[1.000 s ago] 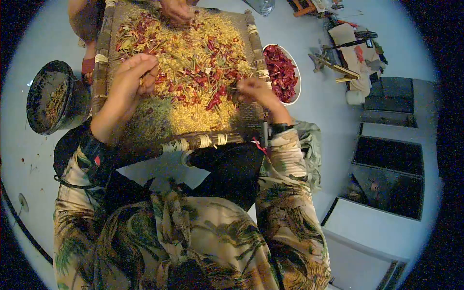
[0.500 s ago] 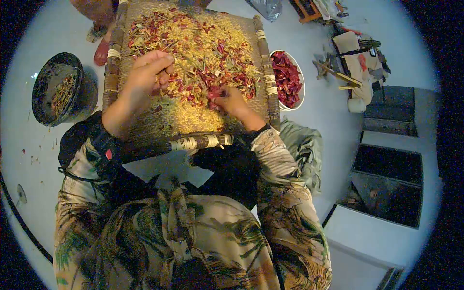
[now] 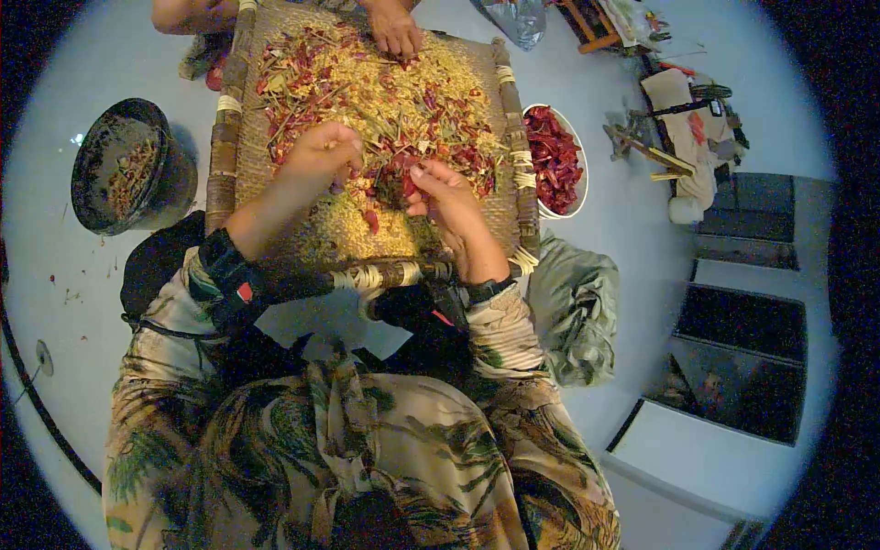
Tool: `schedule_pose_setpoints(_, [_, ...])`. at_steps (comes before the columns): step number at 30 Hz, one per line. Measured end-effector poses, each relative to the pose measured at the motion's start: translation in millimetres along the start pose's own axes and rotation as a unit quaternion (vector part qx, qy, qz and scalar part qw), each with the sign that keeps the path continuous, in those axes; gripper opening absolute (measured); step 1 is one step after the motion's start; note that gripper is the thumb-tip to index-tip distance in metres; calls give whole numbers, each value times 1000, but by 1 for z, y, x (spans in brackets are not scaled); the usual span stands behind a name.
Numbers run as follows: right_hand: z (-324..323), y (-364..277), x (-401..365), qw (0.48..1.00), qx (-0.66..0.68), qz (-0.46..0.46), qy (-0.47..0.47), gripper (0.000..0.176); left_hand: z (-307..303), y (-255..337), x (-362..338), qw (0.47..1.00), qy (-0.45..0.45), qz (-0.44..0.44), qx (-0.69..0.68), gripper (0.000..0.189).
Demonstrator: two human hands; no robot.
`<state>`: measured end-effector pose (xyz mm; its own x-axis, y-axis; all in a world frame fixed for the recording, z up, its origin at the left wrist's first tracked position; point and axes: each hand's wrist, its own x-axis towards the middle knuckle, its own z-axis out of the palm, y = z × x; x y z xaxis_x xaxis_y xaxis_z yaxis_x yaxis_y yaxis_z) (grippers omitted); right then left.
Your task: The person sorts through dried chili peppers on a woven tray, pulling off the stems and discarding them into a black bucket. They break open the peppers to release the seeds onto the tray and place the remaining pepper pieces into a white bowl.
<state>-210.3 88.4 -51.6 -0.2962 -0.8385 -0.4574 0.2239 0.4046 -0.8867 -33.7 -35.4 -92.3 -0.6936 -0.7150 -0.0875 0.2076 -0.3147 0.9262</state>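
Observation:
A framed woven tray (image 3: 223,137) carries yellow seeds (image 3: 353,229) mixed with red chilli pieces and stems. Over its middle is my left hand (image 3: 323,160), thumb and fingers pressed together; whatever they hold is too small to make out. My right hand (image 3: 445,191), just right of it, pinches a dark red chilli piece (image 3: 403,174) above the seeds. Beside the tray's right edge stands a white bucket (image 3: 583,183) filled with red chilli pieces (image 3: 553,160).
Another person's hand (image 3: 396,32) touches the seeds at the tray's far edge. A black bucket (image 3: 179,183) with scraps stands on the left. Grey-green cloth (image 3: 576,307) lies near my right arm. Tools and a bag (image 3: 518,20) are farther off.
The view has shifted slightly. My right hand has lifted from the seeds with the red piece, and my hands are closer together. The other person's hand has come in at the far edge.

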Motion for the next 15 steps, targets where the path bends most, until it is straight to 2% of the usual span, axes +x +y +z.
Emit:
schedule_pose_setpoints(2, [0,2,-1,998,58,2,-7,17,-3,-4,4,1000,-14,12,19,2])
schedule_pose_setpoints(4, [-2,5,-1,993,117,4,-30,28,-1,-3,4,998,-25,17,53,4])
schedule_pose_setpoints(7, [0,4,-2,990,132,-10,-54,29,8,-3,-4,995,-29,3,98,10])
schedule_pose_setpoints(10, [6,2,-3,992,110,-41,-54,17,18,0,-8,995,-33,-18,96,17])
schedule_pose_setpoints(12, [10,3,-1,993,101,-55,-36,17,22,4,-11,993,-43,-12,113,21])
schedule_pose_setpoints(15, [12,2,-1,993,88,-78,-17,17,29,9,-17,991,-51,-69,107,20])
